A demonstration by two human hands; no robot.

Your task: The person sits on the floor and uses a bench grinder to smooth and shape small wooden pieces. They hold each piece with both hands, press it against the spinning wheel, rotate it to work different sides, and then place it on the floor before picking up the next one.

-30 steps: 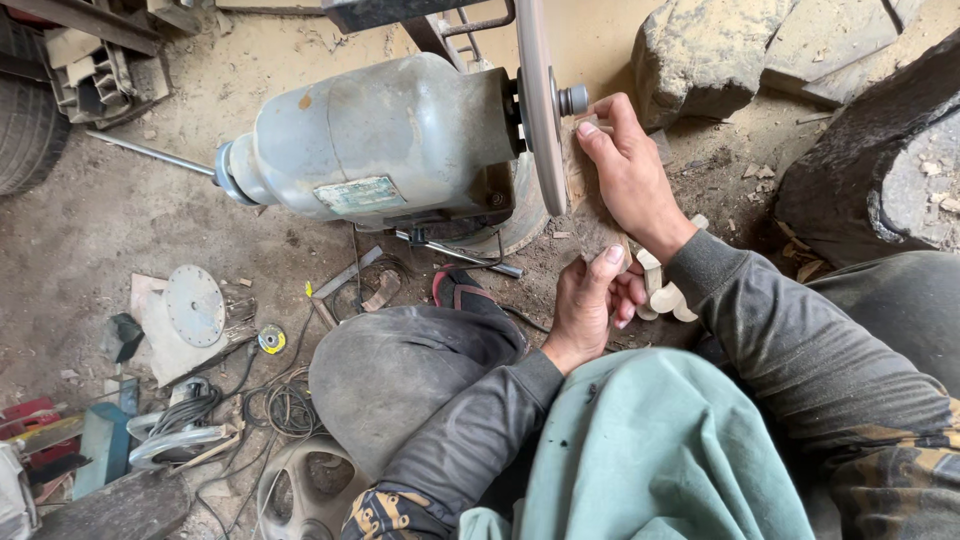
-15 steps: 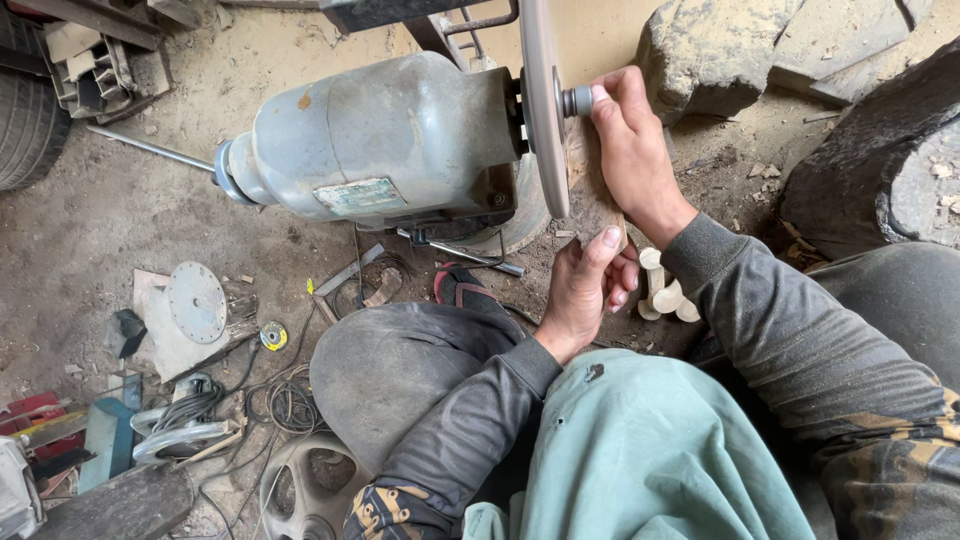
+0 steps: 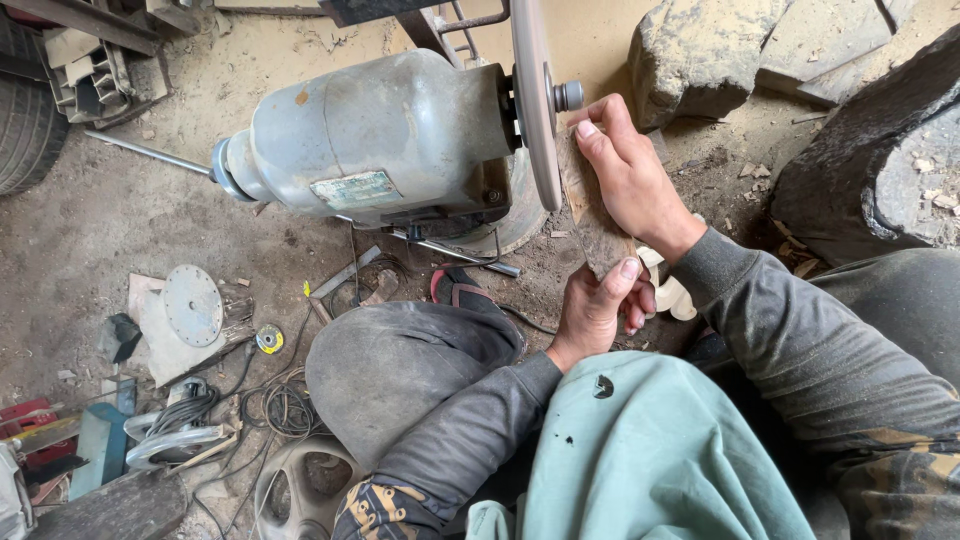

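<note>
A flat brown wooden piece (image 3: 590,215) is held by both hands against the grinding disc (image 3: 535,100) of a grey electric motor (image 3: 380,140). My right hand (image 3: 630,175) grips the piece's upper end, fingers pressing it toward the disc beside the shaft nut (image 3: 568,96). My left hand (image 3: 600,305) pinches the lower end with thumb on top. The motor lies on dirt ground in front of my bent knee (image 3: 400,360).
Large rocks (image 3: 700,60) and a dark stone (image 3: 880,160) sit at the right. Pale carved wooden pieces (image 3: 672,290) lie under my hands. A round metal disc (image 3: 192,305), tape roll (image 3: 269,340), wires (image 3: 285,405) and tools clutter the left floor. A tyre (image 3: 25,110) is far left.
The wooden piece is now visibly held between both hands against the disc; my left hand has risen to grip its lower end. The view has shifted slightly.
</note>
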